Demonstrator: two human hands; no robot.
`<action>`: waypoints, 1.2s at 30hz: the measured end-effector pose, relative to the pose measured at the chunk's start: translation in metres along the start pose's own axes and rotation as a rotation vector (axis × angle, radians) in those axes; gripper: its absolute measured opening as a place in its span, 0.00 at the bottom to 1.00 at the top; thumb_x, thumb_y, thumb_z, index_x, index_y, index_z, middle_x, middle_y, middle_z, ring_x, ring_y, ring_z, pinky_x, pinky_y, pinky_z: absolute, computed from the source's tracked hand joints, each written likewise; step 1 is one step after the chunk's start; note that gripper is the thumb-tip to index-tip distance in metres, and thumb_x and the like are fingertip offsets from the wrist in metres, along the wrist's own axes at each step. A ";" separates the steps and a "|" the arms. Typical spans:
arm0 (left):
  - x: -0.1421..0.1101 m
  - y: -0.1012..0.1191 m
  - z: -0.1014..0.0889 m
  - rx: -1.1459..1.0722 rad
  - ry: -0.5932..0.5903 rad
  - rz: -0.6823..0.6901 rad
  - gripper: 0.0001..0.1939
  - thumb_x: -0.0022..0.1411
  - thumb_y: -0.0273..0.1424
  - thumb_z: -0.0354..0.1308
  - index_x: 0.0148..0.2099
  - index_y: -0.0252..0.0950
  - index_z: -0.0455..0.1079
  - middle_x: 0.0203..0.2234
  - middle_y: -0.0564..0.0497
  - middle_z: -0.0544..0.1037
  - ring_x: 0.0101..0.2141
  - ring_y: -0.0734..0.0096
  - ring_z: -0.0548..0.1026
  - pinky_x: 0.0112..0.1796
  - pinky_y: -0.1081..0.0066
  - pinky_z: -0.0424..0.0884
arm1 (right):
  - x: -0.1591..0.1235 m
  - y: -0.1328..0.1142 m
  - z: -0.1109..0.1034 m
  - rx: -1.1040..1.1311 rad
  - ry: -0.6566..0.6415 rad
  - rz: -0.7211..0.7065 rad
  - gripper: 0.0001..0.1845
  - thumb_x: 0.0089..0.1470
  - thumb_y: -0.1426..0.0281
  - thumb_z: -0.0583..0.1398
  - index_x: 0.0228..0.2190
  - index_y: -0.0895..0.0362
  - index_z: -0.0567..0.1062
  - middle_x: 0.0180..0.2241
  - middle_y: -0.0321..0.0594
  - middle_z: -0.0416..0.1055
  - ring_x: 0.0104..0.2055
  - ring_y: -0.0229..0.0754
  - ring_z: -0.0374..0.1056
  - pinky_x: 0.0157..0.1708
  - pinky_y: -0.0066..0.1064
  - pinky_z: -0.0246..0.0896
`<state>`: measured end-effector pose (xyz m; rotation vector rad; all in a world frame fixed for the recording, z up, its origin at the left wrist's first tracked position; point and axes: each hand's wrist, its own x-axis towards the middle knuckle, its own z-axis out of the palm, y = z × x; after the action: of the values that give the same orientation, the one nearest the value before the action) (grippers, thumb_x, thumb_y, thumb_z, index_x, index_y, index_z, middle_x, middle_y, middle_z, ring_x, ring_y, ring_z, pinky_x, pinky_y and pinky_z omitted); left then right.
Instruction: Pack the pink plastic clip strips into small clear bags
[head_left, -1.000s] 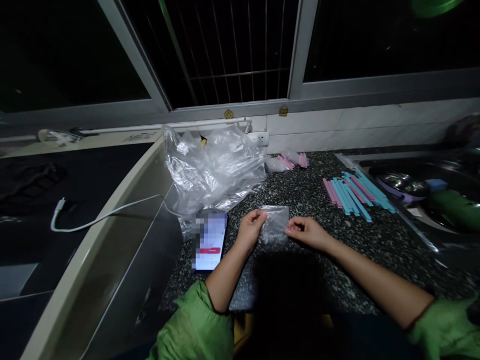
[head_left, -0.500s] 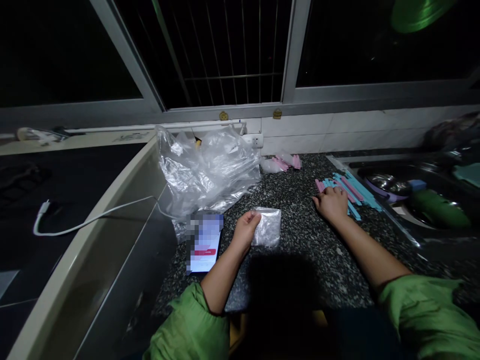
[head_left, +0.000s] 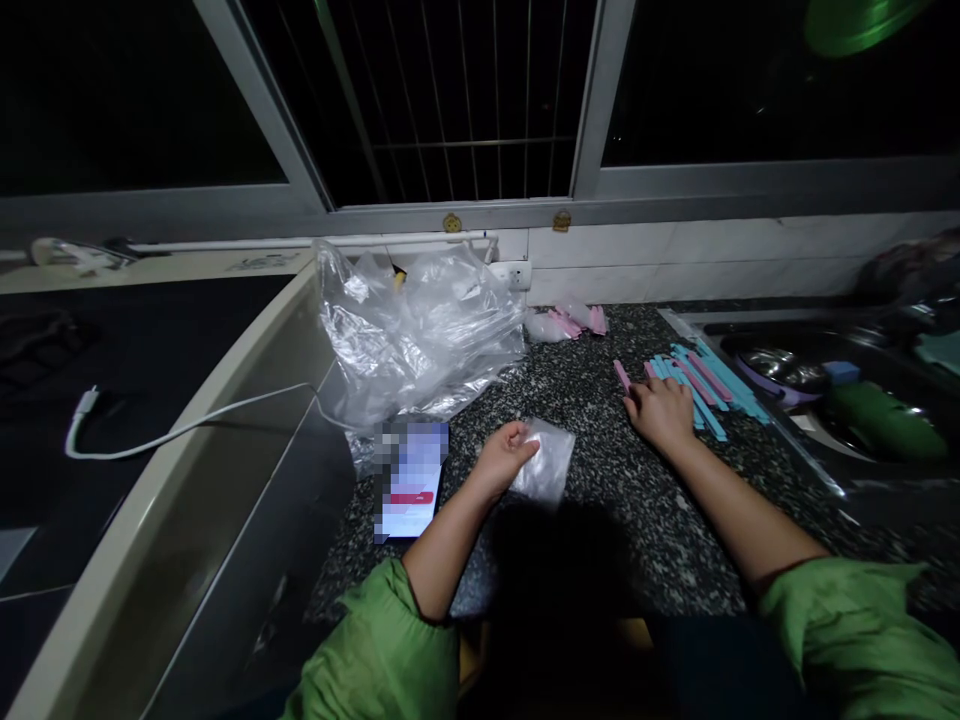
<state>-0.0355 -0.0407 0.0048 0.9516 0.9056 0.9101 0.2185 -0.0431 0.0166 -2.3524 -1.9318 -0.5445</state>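
Observation:
A small clear plastic bag (head_left: 546, 468) is pinched at its upper left between the thumb and fingers of my left hand (head_left: 504, 460). It hangs slightly tilted over the dark speckled counter. At the near left edge of a loose pile of blue strips (head_left: 705, 405), my right hand (head_left: 663, 412) is closed palm down. One pink strip (head_left: 622, 376) pokes out at its thumb side, apart from the pile, its lower end at the thumb and index finger. More pink strips (head_left: 706, 378) lie among the blue ones; my fingers cover part of the pile.
A phone (head_left: 412, 485) with a lit screen lies left of my left hand. Behind it is a large crumpled clear plastic bag (head_left: 420, 330). Small bags with pink strips (head_left: 568, 322) rest by the wall. A sink (head_left: 825, 480) holding bowls is at the right; a white cable (head_left: 217, 415) crosses the left.
The small bag and my left hand have shifted slightly right, and the bag has tilted. By my right thumb, one pink strip has come away leftward from the pile.

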 end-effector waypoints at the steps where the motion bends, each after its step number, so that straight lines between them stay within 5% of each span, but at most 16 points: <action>1: 0.000 0.000 0.000 0.004 0.008 -0.001 0.18 0.30 0.33 0.68 0.26 0.33 0.67 0.18 0.57 0.72 0.21 0.78 0.66 0.26 0.77 0.59 | -0.001 -0.002 -0.001 0.004 0.002 -0.006 0.19 0.56 0.63 0.50 0.39 0.61 0.74 0.39 0.53 0.71 0.45 0.53 0.60 0.38 0.38 0.45; 9: 0.000 0.005 0.000 -0.077 0.078 0.020 0.22 0.27 0.29 0.71 0.30 0.33 0.71 0.22 0.54 0.76 0.24 0.77 0.69 0.31 0.76 0.62 | -0.002 -0.004 -0.005 -0.017 -0.050 0.034 0.20 0.55 0.62 0.51 0.35 0.66 0.74 0.35 0.55 0.73 0.41 0.54 0.64 0.36 0.38 0.45; 15: -0.005 0.008 -0.003 -0.137 -0.045 -0.100 0.24 0.26 0.33 0.72 0.31 0.30 0.73 0.22 0.52 0.76 0.23 0.76 0.70 0.30 0.75 0.62 | -0.001 -0.005 -0.001 -0.003 -0.069 0.016 0.17 0.55 0.66 0.50 0.32 0.64 0.74 0.33 0.52 0.74 0.38 0.50 0.65 0.33 0.35 0.44; 29: -0.001 0.006 -0.005 -0.091 0.061 -0.071 0.17 0.33 0.34 0.69 0.25 0.32 0.67 0.16 0.56 0.70 0.18 0.80 0.64 0.24 0.76 0.58 | -0.021 -0.034 -0.010 0.451 0.358 -0.411 0.13 0.56 0.64 0.53 0.29 0.58 0.72 0.27 0.42 0.70 0.32 0.43 0.61 0.32 0.33 0.53; 36: 0.002 0.001 -0.003 0.012 0.086 -0.017 0.15 0.35 0.33 0.67 0.24 0.33 0.66 0.17 0.57 0.70 0.19 0.79 0.64 0.25 0.77 0.57 | -0.037 -0.051 -0.026 0.665 0.405 -0.557 0.08 0.55 0.67 0.55 0.31 0.58 0.71 0.28 0.42 0.71 0.32 0.41 0.62 0.33 0.32 0.58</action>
<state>-0.0377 -0.0375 0.0041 0.9192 0.9914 0.9383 0.1576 -0.0736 0.0203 -1.2116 -2.1080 -0.2900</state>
